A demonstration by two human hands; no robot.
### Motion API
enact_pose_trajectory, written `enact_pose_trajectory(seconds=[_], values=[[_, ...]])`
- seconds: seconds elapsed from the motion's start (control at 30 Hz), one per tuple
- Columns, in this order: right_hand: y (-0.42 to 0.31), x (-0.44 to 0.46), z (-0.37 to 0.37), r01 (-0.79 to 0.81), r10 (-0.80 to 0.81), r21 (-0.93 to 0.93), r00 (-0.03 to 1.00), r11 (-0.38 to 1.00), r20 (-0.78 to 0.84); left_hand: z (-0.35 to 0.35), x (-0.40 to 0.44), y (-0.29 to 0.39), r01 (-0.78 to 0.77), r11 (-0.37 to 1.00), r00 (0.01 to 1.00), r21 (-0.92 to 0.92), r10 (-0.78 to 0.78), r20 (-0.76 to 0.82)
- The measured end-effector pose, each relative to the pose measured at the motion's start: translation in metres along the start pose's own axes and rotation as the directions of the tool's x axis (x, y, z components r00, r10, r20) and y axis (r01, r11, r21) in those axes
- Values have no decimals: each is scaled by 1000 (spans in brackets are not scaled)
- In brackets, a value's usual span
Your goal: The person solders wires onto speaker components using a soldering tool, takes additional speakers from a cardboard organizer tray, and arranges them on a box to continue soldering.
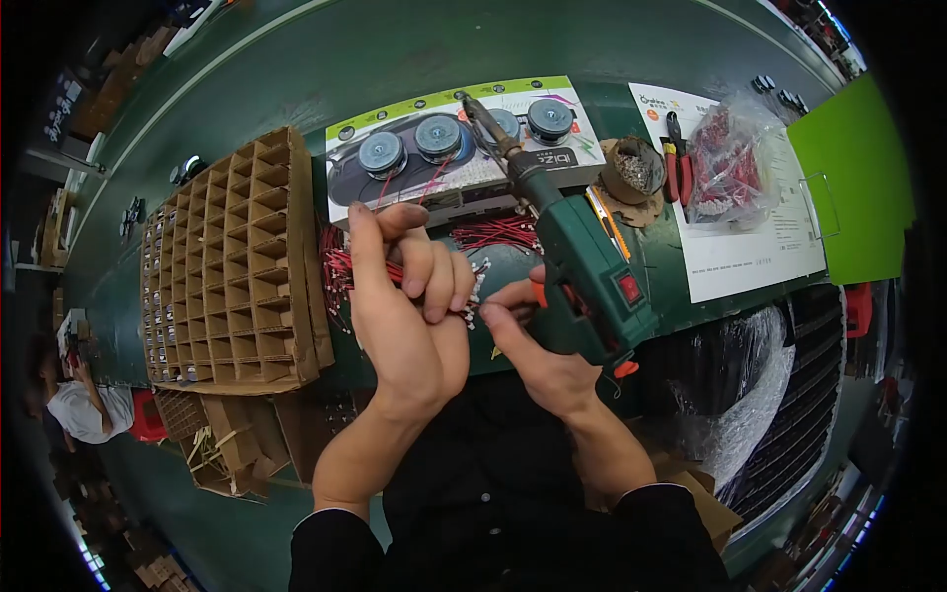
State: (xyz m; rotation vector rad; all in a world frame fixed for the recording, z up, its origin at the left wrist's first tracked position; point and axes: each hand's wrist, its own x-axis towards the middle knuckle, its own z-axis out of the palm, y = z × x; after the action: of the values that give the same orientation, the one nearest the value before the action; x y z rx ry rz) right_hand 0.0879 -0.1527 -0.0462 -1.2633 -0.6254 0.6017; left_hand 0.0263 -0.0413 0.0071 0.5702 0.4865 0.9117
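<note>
Hovering near the centre of the frame, the bare left hand (409, 306) has its fingers folded inward, with one digit raised toward the upper left — whether it pinches anything cannot be told. Just to its right, the bare right hand (543, 360) brings its thumb and forefinger tips close together beside small white wire ends, though a firm pinch cannot be made out. A dark green soldering gun with a red switch and a long metal tip (592, 266) slants from right of centre toward the top middle, overlapping the right hand; whether that hand grips it cannot be told. Thin red wires with white ends (493, 233) lie behind and around the left hand, on a dark green surface (659, 264). Above them, at the upper middle, a printed white, grey and lime-green box (459, 187) bears four round grey discs (381, 153), one partly hidden by the gun. On the left stands a brown cardboard tray divided into square cells (232, 266). Toward the upper right are a brown round container (633, 170), a yellow-orange utility knife (609, 225), and red-handled pliers (677, 168) beside a clear plastic bag with red contents (728, 163) on a white printed sheet (740, 259). A bright green panel (863, 178) fills the far right — and at the left edge sits a person in a white top (91, 409).
</note>
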Motion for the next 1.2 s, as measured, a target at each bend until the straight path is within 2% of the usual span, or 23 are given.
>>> enact_pose_trajectory(seconds=[0.07, 0.13, 0.2, 0.27, 0.3, 0.33, 0.37, 0.43, 0.47, 0.53, 0.57, 0.67, 0.73, 0.8, 0.87, 0.93, 0.97, 1.0, 1.03, 1.07, 1.1, 1.13, 1.2], values=[[11, -3, -8, 118, -116, -139, 993, 983, 21, -4, 1, -1, -18, 999, 1000, -35, 18, 16], [5, -4, -13, 136, -133, -116, 991, 984, 29, -4, 2, 1, -10, 999, 999, -38, 12, 34], [-2, -3, -20, 241, -236, -143, 970, 960, 51, -8, 11, 6, -109, 993, 993, -51, 111, 48], [-3, -3, -25, 259, -271, -99, 953, 961, -137, -16, 31, 21, -396, 916, 918, 66, 397, -11], [-6, 0, -28, 273, -281, -67, 934, 960, -221, -29, 32, 25, -458, 875, 888, 158, 457, 50], [-5, 5, -31, 335, -363, -150, 897, 930, -252, -46, 31, 20, -521, 819, 853, 240, 509, 118], [-6, 6, -31, 342, -372, -155, 892, 927, -257, -61, 25, 3, -514, 770, 851, 377, 514, 110], [-7, 5, -28, 345, -329, -7, 887, 938, -323, -53, 5, -13, -292, 726, 954, 622, 179, 239], [-5, 6, -29, 347, -330, -7, 888, 938, -320, -42, 0, -15, -117, 781, 981, 614, -8, 196], [3, 3, -31, 269, -297, -145, 926, 952, -232, -17, 1, -20, 70, 852, 987, 519, -133, 85], [5, 1, -30, 263, -291, -146, 930, 954, -226, -8, 4, -17, 117, 860, 986, 497, -159, 44], [8, -3, -32, 259, -281, -129, 937, 957, -207, -13, 17, -12, 103, 864, 982, 493, -166, 85], [2, -1, -40, 173, -189, -205, 980, 963, -56, -13, 19, -1, 108, 878, 978, 467, -179, 109], [-10, 12, -36, 194, -195, -23, 974, 981, -114, -17, 18, 2, -113, 666, 963, 738, -108, 246], [-24, 30, -28, 172, -161, 96, 981, 980, -112, -15, 17, 7, -114, 626, 943, 771, -177, 283], [-31, 43, -29, 61, -65, -66, 997, 996, -47, -13, 15, 8, -129, 607, 932, 784, -196, 305], [-35, 45, -23, 53, -54, -13, 995, 999, -78, -13, 17, 6, -135, 607, 931, 783, -193, 310], [-34, 46, -24, 57, -58, -11, 996, 998, -74, -17, 19, 4, -253, 568, 922, 783, -104, 373], [-33, 44, -25, 102, -109, -126, 993, 987, -51, -19, 20, 4, -363, 517, 902, 775, -15, 432], [-32, 43, -26, 145, -155, -239, 988, 960, -23, -20, 22, 5, -361, 514, 905, 778, -9, 426], [-31, 42, -27, 142, -150, -237, 989, 961, -18, -21, 24, 6, -608, 356, 770, 710, 49, 636], [-30, 42, -27, 159, -163, -213, 987, 964, -1, -21, 24, 6, -804, 178, 585, 568, 60, 809], [-28, 39, -29, 166, -166, -187, 986, 968, 17, -17, 19, 12, -769, 144, 632, 623, 22, 775]])
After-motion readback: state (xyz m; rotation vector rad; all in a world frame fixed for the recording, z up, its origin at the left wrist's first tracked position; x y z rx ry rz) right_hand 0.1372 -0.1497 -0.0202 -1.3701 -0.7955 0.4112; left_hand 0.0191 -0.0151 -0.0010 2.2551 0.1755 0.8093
